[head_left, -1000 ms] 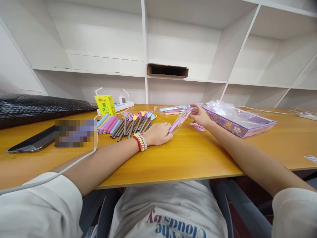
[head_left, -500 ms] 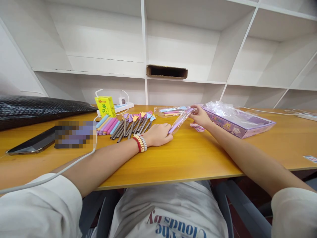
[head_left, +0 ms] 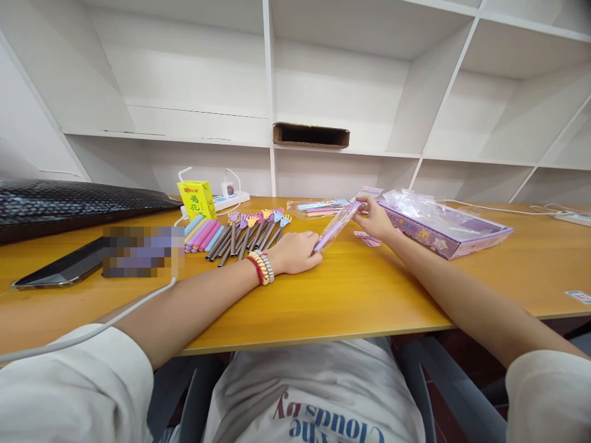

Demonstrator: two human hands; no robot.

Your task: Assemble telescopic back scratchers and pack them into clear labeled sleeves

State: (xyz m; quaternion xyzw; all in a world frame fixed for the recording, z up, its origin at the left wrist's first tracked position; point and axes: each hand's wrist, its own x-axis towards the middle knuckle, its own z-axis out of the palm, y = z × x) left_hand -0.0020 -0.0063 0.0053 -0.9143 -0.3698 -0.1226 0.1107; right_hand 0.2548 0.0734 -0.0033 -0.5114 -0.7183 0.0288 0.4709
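Note:
Between my hands a purple back scratcher [head_left: 329, 235] lies slantwise in a clear plastic sleeve [head_left: 344, 216]. My left hand [head_left: 298, 252] is closed at its lower end. My right hand [head_left: 373, 218] pinches the upper end of the sleeve. Left of my left hand lies a spread of back scratcher rods [head_left: 237, 243], dark metal with coloured claw heads. Beside them is a stack of pastel foam-like handles [head_left: 203, 234]. Behind the sleeve lie several bagged back scratchers [head_left: 318, 208]. Small pink printed cards [head_left: 368, 238] rest under my right hand.
A purple display box [head_left: 443, 237] with clear plastic bags [head_left: 410, 206] on it stands at right. At left are a yellow drink carton [head_left: 196, 200], a phone [head_left: 64, 264], a black textured bag [head_left: 83, 203] and a white cable [head_left: 138, 311]. A power strip [head_left: 231, 200] lies below white shelves [head_left: 341, 74].
A printed card end now shows above my right hand's fingers. Both hands stay nearly where they were, with the sleeve still between them.

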